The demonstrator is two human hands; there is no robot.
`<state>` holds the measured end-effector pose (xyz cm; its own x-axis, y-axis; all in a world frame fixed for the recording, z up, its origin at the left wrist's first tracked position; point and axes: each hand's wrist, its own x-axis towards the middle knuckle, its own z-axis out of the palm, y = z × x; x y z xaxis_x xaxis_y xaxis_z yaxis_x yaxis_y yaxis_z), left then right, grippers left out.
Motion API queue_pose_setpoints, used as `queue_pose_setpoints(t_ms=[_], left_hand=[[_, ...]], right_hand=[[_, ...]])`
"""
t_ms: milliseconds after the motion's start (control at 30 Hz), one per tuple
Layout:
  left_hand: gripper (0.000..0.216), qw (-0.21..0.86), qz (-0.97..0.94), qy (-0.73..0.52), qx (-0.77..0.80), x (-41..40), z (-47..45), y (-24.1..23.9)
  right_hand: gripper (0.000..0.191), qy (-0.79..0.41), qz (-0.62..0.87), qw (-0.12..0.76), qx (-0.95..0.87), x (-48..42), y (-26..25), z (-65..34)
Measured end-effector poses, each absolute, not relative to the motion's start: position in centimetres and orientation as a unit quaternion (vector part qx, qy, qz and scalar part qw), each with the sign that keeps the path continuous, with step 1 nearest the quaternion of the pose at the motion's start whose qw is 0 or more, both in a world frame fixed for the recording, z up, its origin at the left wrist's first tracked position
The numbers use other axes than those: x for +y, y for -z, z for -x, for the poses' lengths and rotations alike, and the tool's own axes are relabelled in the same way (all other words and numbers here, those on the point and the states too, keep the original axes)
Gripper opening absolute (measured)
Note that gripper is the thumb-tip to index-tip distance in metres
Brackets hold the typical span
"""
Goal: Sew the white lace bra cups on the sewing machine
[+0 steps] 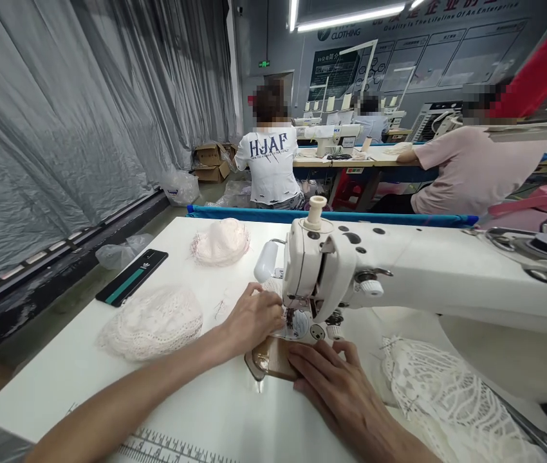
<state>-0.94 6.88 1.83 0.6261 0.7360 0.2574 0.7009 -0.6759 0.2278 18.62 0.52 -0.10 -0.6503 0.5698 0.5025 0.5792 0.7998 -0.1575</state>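
Observation:
A white sewing machine (399,263) stands across the right half of the table. My left hand (253,316) is at the left of its needle area, fingers curled and closed. Whether they grip anything is hidden; a bit of white lace fabric (271,287) shows just behind them. In front of the needle, my right hand (338,376) lies flat with its fingers stretched over a shiny brown plate (273,357) on the table. Two pale pink lace pieces, a nearer one (155,321) and a farther cup-shaped one (222,241), rest to the left.
A dark phone (132,278) lies at the white table's (196,411) left edge. A ruler scale (172,447) runs along the front. White lace (452,386) is heaped at the right, under the machine arm. Several people sit at machines beyond the blue bar (254,214).

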Motion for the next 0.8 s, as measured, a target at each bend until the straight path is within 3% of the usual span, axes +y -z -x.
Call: queue_pose_setpoints(t_ms=[233,300,367,433,500,600,700,800], left_hand=[[0.001,0.134,-0.839,-0.118,0.515,10.1,0.2,-3.4],[0.003,0.16,-0.818,-0.107,0.542,8.7,0.6,-4.0],[0.005,0.187,-0.806,-0.099,0.552,6.1,1.1,-4.9],[0.016,0.264,-0.779,-0.11,0.558,2.9,1.5,-6.1],[0.026,0.454,-0.662,-0.162,0.573,-0.4,1.8,-7.3],[0.027,0.604,-0.565,-0.197,0.527,-4.7,2.3,-8.1],[0.029,0.61,-0.585,-0.237,0.479,-7.4,2.5,-7.5],[0.034,0.642,-0.573,-0.254,0.442,-9.2,2.1,-6.5]], right_hand=[[0.019,-0.037,0.313,0.28,-0.907,0.9,-0.8,-18.7],[0.018,-0.082,0.343,0.28,-0.893,0.8,-0.9,-18.8],[0.029,-0.167,0.376,0.287,-0.865,0.5,-0.9,-18.7],[0.052,-0.295,0.389,0.294,-0.822,-0.2,-1.1,-18.3],[0.06,-0.434,0.382,0.295,-0.761,-1.2,-1.8,-17.7],[0.042,-0.593,0.352,0.29,-0.664,-3.2,-3.3,-16.7],[0.037,-0.681,0.31,0.25,-0.615,-5.5,-4.3,-16.5],[0.035,-0.695,0.295,0.201,-0.625,-7.5,-4.5,-17.3]])
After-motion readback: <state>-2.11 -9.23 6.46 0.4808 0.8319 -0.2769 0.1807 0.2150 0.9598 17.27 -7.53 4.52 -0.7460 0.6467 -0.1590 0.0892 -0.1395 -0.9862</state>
